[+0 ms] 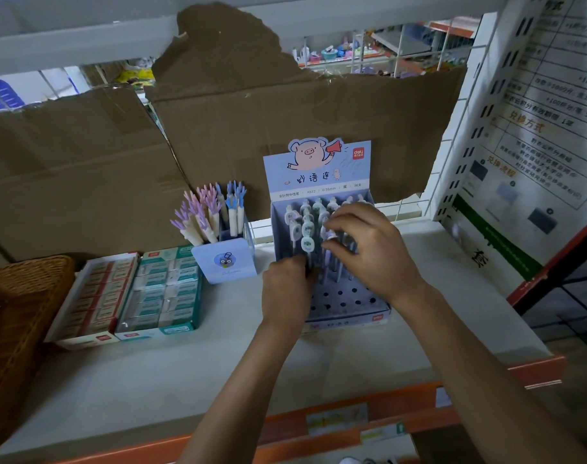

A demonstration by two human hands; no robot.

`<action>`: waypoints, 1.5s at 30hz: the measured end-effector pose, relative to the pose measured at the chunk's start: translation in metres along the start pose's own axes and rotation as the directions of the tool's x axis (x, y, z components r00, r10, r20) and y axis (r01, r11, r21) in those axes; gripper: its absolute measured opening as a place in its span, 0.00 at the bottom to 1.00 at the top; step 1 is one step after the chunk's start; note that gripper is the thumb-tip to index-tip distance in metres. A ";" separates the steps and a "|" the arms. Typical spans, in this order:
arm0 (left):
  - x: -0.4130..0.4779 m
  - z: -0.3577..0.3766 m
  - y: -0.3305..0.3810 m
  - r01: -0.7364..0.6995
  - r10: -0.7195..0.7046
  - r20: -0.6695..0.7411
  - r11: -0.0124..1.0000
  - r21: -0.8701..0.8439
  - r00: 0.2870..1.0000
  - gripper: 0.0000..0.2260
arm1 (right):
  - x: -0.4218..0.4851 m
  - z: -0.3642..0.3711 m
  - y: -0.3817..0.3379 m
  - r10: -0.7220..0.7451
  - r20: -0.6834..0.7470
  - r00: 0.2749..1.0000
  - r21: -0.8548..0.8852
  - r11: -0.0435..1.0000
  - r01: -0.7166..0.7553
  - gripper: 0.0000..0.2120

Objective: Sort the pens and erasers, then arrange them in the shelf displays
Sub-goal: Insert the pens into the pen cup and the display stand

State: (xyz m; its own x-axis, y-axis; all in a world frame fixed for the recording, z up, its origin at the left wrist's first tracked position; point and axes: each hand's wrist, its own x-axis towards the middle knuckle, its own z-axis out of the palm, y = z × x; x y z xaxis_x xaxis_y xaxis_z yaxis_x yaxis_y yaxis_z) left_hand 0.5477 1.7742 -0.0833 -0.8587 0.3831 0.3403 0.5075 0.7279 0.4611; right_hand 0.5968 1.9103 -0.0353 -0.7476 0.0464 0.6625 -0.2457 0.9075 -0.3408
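A blue pen display box (349, 306) with a pig header card stands on the shelf, its back rows filled with white-capped pens (307, 226) and its front holes bare. My right hand (369, 246) pinches a pen with a white cap above the middle rows. My left hand (287, 289) grips the lower barrels of pens at the box's left side. Left of it a small blue holder (226, 261) carries pens with pink, purple and blue hand-shaped tops (208, 209). Two open eraser boxes, red-trimmed (91, 296) and green-trimmed (164, 289), lie further left.
A wicker basket (20, 313) sits at the far left of the white shelf (218, 363). Torn brown cardboard (218, 128) lines the wire back. A printed poster (536, 145) hangs on the right upright. The orange shelf edge (352, 420) carries price labels.
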 end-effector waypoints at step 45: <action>-0.030 -0.063 -0.049 0.063 -0.038 -0.259 0.994 0.086 0.965 0.08 | -0.061 0.061 -0.058 0.282 -0.162 0.946 0.142 0.955 -0.260 0.20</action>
State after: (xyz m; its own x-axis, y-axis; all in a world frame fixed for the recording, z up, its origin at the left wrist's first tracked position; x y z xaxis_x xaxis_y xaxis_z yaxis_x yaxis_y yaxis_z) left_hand 0.5526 1.6910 -0.0642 -0.8299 0.1950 0.5227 0.4448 0.7968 0.4090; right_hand 0.6193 1.8289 -0.0966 -0.6761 0.3673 0.6388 -0.1276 0.7955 -0.5924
